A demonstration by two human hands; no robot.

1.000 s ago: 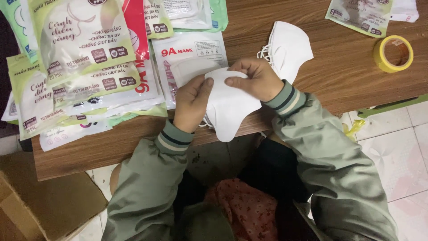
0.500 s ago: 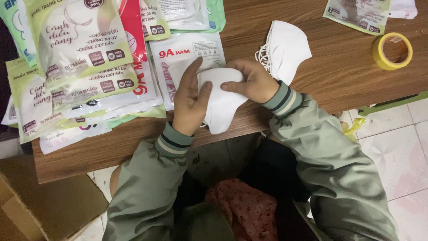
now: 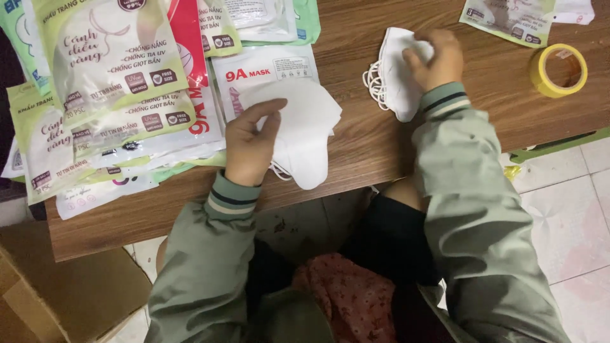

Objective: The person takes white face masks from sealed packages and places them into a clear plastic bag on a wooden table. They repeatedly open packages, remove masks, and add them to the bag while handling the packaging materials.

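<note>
My left hand (image 3: 250, 146) grips a stack of white folded face masks (image 3: 302, 130) near the front edge of the wooden table (image 3: 356, 152). The stack lies partly over a clear plastic mask packet (image 3: 267, 70). My right hand (image 3: 433, 57) has its fingers closed on another small pile of white masks (image 3: 393, 76) with elastic ear loops, further back on the table.
Many plastic mask packets in green, white and red (image 3: 108, 82) cover the table's left side. A yellow tape roll (image 3: 559, 70) sits at the right, with more packets (image 3: 508, 16) behind it. A cardboard box (image 3: 57, 298) stands on the floor at left. Tiled floor lies at right.
My right hand has let go of the mask stack in front and moved back and right onto the other pile of masks. The left hand keeps hold of the front stack.
</note>
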